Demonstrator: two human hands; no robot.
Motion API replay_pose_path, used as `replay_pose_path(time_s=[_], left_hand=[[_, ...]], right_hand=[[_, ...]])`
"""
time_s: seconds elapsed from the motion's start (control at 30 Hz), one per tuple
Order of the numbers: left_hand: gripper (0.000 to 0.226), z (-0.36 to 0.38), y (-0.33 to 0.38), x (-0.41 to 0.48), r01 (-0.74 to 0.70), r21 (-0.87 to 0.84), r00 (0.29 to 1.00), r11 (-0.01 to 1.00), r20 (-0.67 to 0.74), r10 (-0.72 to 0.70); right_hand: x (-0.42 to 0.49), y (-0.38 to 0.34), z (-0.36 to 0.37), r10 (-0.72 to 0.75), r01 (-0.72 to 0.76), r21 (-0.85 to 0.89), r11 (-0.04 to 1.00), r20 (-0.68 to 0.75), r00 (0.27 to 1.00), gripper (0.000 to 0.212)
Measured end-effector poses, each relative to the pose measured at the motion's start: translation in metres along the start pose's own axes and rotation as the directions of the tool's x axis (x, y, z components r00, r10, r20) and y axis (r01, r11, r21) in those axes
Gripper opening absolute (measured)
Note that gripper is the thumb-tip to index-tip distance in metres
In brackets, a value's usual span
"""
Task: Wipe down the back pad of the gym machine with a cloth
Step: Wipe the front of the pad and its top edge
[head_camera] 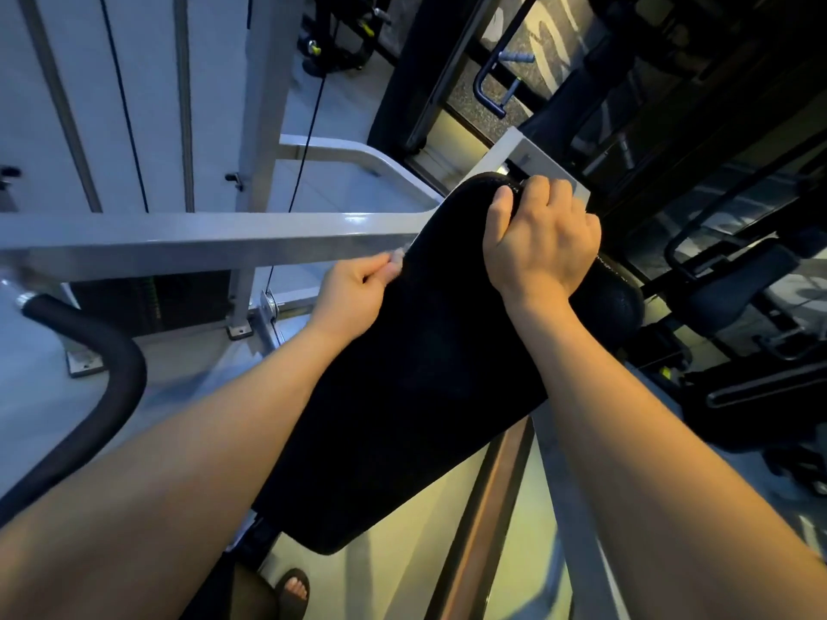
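Observation:
The black back pad (416, 373) of the gym machine runs diagonally through the middle of the view, from lower left to upper right. My right hand (539, 237) grips the pad's top end, fingers curled over the edge and thumb on the front face. My left hand (358, 288) is at the pad's left edge and pinches a small pale bit of cloth (397, 257) between thumb and fingers. Most of the cloth is hidden inside the hand.
A white steel frame bar (201, 243) crosses horizontally behind the pad. A black padded handle (107, 364) curves at the left. Darker machines and a seat (738, 279) stand to the right. My sandalled foot (293, 590) shows on the floor below.

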State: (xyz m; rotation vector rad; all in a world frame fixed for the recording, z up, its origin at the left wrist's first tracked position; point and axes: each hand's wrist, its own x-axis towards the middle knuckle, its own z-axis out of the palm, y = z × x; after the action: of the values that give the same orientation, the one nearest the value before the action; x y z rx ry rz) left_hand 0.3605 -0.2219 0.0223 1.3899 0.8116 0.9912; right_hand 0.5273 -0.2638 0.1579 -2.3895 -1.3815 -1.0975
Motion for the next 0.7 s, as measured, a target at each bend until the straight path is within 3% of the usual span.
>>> replay_pose_path(time_s=[0.2, 0.33, 0.47, 0.57, 0.7], left_hand=[[0.031, 0.015, 0.034, 0.039, -0.101, -0.053, 0.994, 0.993, 0.03, 0.103], [0.032, 0.002, 0.006, 0.021, -0.016, -0.03, 0.997, 0.999, 0.074, 0.018], [0.026, -0.002, -0.003, 0.019, -0.009, -0.067, 0.998, 0.998, 0.069, 0.013], [0.026, 0.002, 0.035, 0.047, -0.12, -0.144, 0.992, 0.982, 0.033, 0.126], [0.03, 0.01, 0.046, 0.058, -0.204, -0.132, 0.968, 0.97, 0.118, 0.219]], right_hand=[[-0.001, -0.004, -0.006, 0.002, -0.002, -0.013, 1.0, 0.004, 1.0, 0.049], [-0.004, -0.018, -0.004, -0.02, 0.02, -0.011, 1.0, 0.057, 0.998, 0.053], [-0.008, -0.03, 0.006, 0.053, -0.054, -0.067, 0.996, -0.008, 0.999, 0.052], [-0.008, -0.03, 0.009, 0.058, -0.059, -0.053, 0.997, -0.029, 0.998, 0.052], [-0.01, -0.029, 0.012, 0.052, -0.055, -0.046, 0.997, -0.06, 0.997, 0.05]])
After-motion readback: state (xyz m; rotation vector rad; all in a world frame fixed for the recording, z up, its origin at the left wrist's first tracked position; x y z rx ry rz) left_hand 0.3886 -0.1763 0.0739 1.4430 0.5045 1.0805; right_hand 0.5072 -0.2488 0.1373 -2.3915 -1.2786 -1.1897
